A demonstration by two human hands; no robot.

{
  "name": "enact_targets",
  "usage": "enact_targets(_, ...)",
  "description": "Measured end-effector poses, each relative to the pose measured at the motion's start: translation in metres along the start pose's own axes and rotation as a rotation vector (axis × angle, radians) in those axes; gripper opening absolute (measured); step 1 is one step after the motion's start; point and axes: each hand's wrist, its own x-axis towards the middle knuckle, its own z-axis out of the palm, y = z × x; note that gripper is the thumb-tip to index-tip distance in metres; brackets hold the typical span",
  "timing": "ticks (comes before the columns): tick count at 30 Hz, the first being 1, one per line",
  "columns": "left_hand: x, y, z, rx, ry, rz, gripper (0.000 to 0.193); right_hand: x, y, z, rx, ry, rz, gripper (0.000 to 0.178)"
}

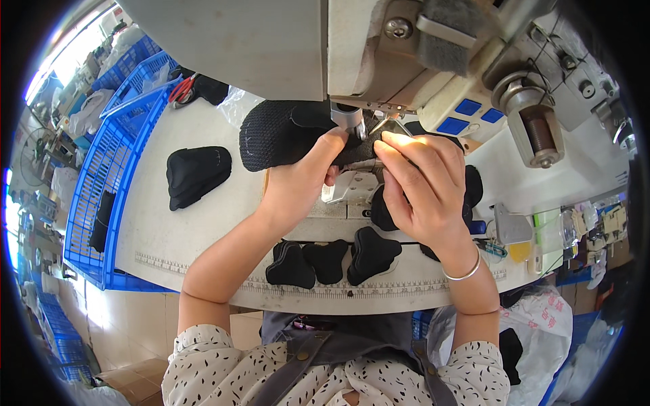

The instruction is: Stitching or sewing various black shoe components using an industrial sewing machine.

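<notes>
A black mesh fabric piece (261, 139), curved like a shoe upper, lies under the sewing machine head (386, 68) near the needle and presser foot (351, 116). My left hand (305, 172) grips it just left of the foot, thumb on top and fingers mostly hidden beneath. Right of the needle, my right hand (426, 179) pinches the fabric's dark edge between thumb and fingertips. More black cut pieces sit partly behind that hand. Nearer me, small black stacks (325, 262) rest along the table's front edge, and another black stack (198, 176) lies to the left.
A blue plastic basket (112, 183) stands along the table's left side. Red-handled scissors (183, 91) lie at the back left beside clear plastic. A brown thread spool (542, 132) is mounted at the right. A printed ruler strip (406, 289) follows the table's front edge.
</notes>
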Motion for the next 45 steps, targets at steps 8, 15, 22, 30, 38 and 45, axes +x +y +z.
enact_targets(8,-0.008,-0.018,0.015,0.396,0.145,0.580,0.016,-0.001,-0.001,-0.002,0.019,0.009,0.010,0.032)
enact_targets(15,-0.013,-0.010,-0.012,0.659,-0.116,0.426,0.016,-0.003,0.000,-0.001,0.024,-0.013,0.020,0.031)
enact_targets(22,0.030,0.020,-0.075,0.074,-0.162,-0.066,0.027,-0.002,0.003,0.004,0.107,0.020,0.041,0.031)
enact_targets(30,-0.016,0.028,-0.038,0.018,-0.180,-0.175,0.026,-0.001,0.000,-0.006,0.027,-0.046,-0.018,0.033)
enact_targets(38,-0.016,0.022,-0.034,-0.041,-0.202,-0.139,0.024,-0.002,-0.002,-0.006,0.006,-0.065,0.005,0.033)
enact_targets(45,-0.017,0.021,-0.033,-0.034,-0.204,-0.125,0.026,0.000,-0.003,-0.010,0.020,-0.073,0.001,0.033)
